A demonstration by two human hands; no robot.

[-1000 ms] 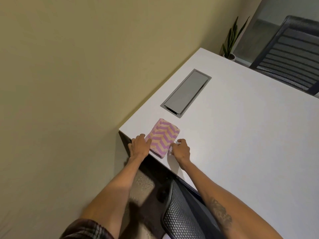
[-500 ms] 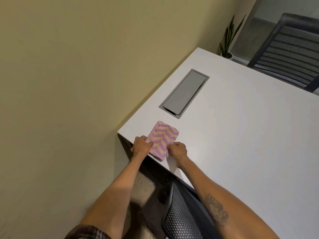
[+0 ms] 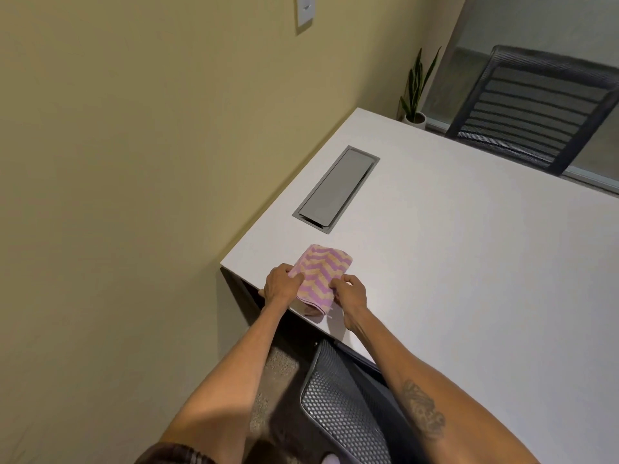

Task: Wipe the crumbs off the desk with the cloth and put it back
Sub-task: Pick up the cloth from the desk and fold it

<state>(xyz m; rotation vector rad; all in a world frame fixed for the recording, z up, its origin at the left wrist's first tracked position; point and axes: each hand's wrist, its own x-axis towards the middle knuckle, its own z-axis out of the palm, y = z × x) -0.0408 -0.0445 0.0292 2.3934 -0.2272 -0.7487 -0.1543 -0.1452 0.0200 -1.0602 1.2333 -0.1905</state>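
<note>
Two bare hands are placed on a folded cloth that lies at the near left corner of the white counter, its near end reaching the near edge. The cloth is patterned with pink and cream zigzag stripes. The left hand is laid against the cloth's left side, with the fingers closed over its edge. The right hand is set at the cloth's right side, where the fold is pinched between thumb and fingertips. Both grips are thus closed on the cloth. A grey rectangular cable hatch is set flush into the counter further along the left edge, apart from the cloth. A black mesh chair is seen beyond the far edge, and a small potted plant stands on the floor past the far left corner. Another mesh chair back is seen below the near edge.
</note>
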